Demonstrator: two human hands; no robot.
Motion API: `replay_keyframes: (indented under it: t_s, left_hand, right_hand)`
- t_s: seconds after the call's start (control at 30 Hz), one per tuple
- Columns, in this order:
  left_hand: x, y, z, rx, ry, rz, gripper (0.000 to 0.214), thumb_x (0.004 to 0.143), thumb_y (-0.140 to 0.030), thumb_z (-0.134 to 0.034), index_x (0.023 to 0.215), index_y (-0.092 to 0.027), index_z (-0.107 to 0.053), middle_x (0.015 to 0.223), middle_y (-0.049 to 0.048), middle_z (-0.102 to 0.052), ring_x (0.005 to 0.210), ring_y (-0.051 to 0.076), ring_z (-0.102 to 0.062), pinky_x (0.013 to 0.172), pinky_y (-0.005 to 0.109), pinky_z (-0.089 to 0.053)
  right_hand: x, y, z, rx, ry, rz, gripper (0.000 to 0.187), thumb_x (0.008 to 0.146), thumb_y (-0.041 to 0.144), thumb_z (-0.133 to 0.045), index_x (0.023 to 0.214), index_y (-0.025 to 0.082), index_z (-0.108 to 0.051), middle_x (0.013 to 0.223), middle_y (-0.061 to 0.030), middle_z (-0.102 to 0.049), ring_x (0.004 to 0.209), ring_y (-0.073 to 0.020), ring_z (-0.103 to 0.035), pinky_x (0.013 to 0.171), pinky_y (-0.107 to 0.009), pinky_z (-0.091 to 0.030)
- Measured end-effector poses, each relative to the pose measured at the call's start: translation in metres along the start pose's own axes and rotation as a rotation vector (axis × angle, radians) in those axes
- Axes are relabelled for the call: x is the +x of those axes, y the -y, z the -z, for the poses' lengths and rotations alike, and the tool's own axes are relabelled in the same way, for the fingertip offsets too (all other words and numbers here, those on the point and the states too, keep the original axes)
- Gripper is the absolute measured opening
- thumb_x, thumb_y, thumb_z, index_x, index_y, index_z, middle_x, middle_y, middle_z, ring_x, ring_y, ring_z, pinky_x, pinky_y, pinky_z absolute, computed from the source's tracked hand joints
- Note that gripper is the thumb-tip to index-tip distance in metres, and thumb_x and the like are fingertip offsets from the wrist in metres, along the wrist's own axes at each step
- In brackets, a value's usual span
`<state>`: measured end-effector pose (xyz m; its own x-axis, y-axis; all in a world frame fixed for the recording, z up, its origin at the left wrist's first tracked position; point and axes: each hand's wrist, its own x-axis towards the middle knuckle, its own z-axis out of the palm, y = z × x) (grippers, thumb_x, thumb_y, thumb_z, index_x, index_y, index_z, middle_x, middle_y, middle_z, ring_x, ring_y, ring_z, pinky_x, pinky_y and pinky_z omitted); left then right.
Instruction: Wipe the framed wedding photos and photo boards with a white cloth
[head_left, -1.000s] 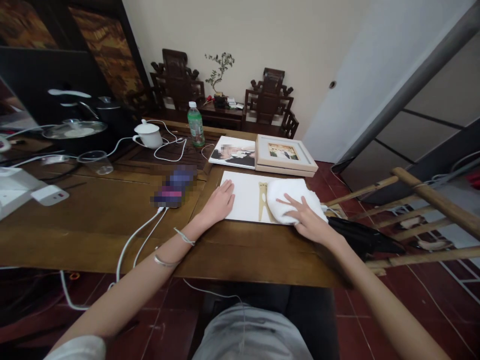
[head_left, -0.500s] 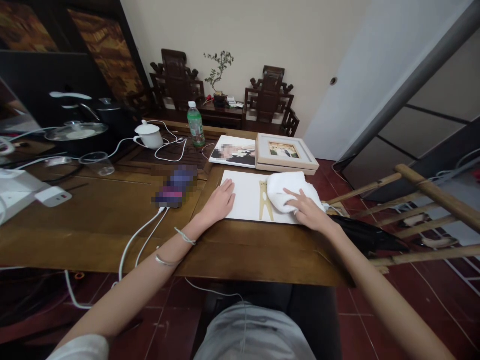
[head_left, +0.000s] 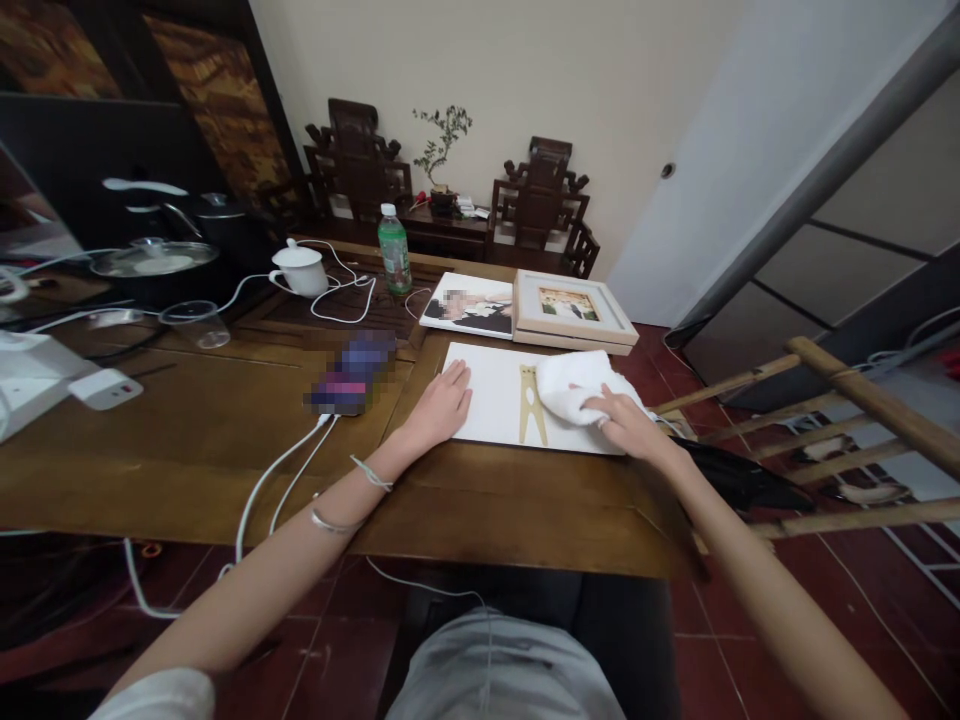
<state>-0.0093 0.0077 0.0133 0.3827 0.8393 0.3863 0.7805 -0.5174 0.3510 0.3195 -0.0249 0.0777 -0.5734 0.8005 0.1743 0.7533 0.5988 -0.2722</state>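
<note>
A white flat board [head_left: 491, 400] lies on the wooden table [head_left: 225, 450], with a tan clothespin-shaped piece [head_left: 531, 405] on it. My left hand [head_left: 440, 405] rests flat and open on the board's left edge. My right hand [head_left: 626, 425] presses a crumpled white cloth [head_left: 574, 385] onto the board's right part, fingers curled over the cloth.
Behind the board lie a framed photo [head_left: 574, 308] and a loose photo print [head_left: 469, 305]. A phone [head_left: 352, 372] with white cables, a green bottle [head_left: 394, 250], a white teapot [head_left: 298, 270] and a glass bowl [head_left: 193, 322] stand to the left. A bamboo rack [head_left: 855, 420] is at right.
My right hand has slid the white cloth toward the board's right and far side, uncovering more of the tan clothespin shape. My left hand has stayed put.
</note>
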Motion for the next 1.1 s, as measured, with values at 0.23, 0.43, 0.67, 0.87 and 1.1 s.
replay_keyframes:
  t_s: [0.23,0.43,0.67,0.87,1.1]
  left_hand:
    - [-0.001,-0.001,0.002,-0.001,0.049,0.044,0.045,0.095,-0.023,-0.033,0.134,-0.004,-0.044,0.148,0.0214,-0.039,0.141,0.028,-0.031,0.113,0.046,-0.033]
    - [-0.001,-0.002,0.003,-0.017,0.049,0.05,0.046,0.095,-0.024,-0.032,0.135,-0.004,-0.044,0.149,0.0213,-0.038,0.142,0.028,-0.031,0.113,0.048,-0.032]
    - [0.0,-0.004,0.002,0.001,0.038,0.04,0.045,0.095,-0.023,-0.032,0.134,-0.004,-0.044,0.148,0.022,-0.039,0.141,0.028,-0.031,0.113,0.048,-0.033]
    - [0.0,-0.005,0.001,-0.012,0.027,0.049,0.045,0.095,-0.022,-0.032,0.134,-0.004,-0.044,0.147,0.0231,-0.039,0.141,0.029,-0.031,0.113,0.049,-0.032]
    - [-0.001,-0.005,0.003,-0.016,0.035,0.049,0.046,0.095,-0.023,-0.032,0.134,-0.003,-0.044,0.147,0.023,-0.039,0.141,0.029,-0.031,0.113,0.049,-0.033]
  right_hand:
    - [0.071,-0.028,0.014,-0.006,-0.023,-0.135,0.04,0.07,0.013,-0.039,0.095,0.017,-0.07,0.108,-0.0076,-0.071,0.1,-0.0269,-0.06,0.088,-0.035,-0.044]
    - [0.053,-0.013,0.014,-0.015,-0.006,-0.118,0.045,0.071,0.011,-0.037,0.101,0.018,-0.07,0.109,-0.0059,-0.071,0.102,-0.0261,-0.06,0.091,-0.034,-0.044]
    - [-0.04,0.031,0.013,-0.008,0.069,-0.098,0.045,0.073,0.016,-0.039,0.107,0.024,-0.068,0.106,-0.0046,-0.07,0.106,-0.0282,-0.06,0.101,-0.046,-0.042]
    - [-0.063,0.044,0.02,0.026,0.137,-0.139,0.046,0.076,0.018,-0.04,0.111,0.026,-0.068,0.111,-0.0051,-0.069,0.111,-0.0289,-0.058,0.1,-0.046,-0.044]
    - [0.017,0.015,0.012,0.031,0.02,-0.163,0.049,0.074,0.014,-0.039,0.113,0.022,-0.067,0.117,-0.0045,-0.068,0.111,-0.0287,-0.059,0.098,-0.042,-0.044]
